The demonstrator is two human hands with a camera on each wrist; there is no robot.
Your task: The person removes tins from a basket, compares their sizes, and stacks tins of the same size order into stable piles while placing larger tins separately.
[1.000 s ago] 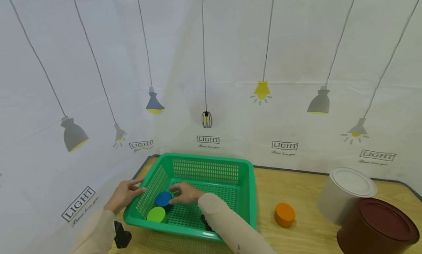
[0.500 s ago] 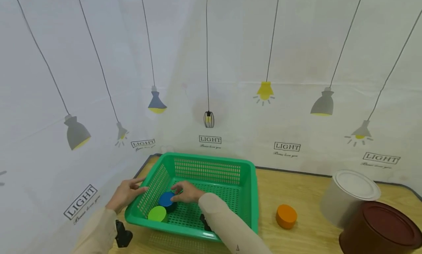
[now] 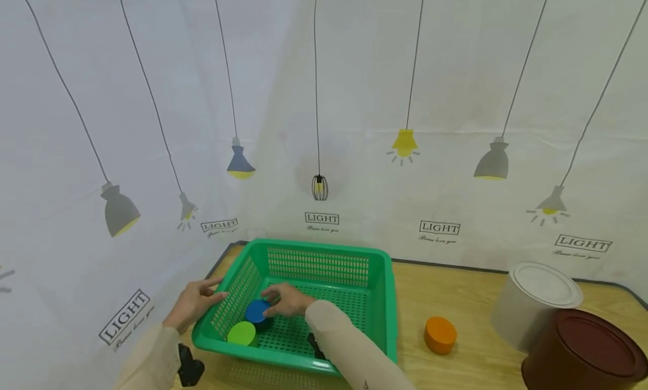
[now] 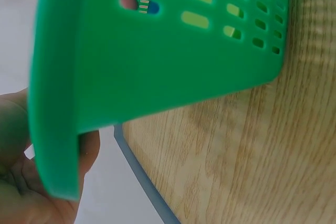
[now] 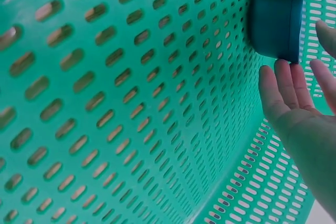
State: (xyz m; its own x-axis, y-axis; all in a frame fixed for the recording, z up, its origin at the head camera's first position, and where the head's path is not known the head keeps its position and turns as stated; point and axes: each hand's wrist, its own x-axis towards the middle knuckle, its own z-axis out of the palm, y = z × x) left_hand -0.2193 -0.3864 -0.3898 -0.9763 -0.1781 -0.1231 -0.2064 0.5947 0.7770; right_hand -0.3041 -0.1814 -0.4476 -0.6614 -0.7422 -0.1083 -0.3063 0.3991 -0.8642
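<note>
The blue-lidded tub point(image 3: 258, 311) stands upright in the green basket point(image 3: 324, 246), toward the left edge of the worktop point(image 3: 471, 294), just left of the nearer right hand point(image 3: 289, 300), its thumb and fingers apart. The left hand point(image 3: 192, 303) grips the basket's rim.

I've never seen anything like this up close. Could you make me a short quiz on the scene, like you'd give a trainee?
1. Which hand grips the rim of the green basket?
2. True or false: the orange block stands on the table, outside the green basket.
3. Fill in the colour: the block nearest the right hand is ____.

Key:
1. The left hand.
2. True.
3. Blue: the blue block, next to the lime block.
</note>
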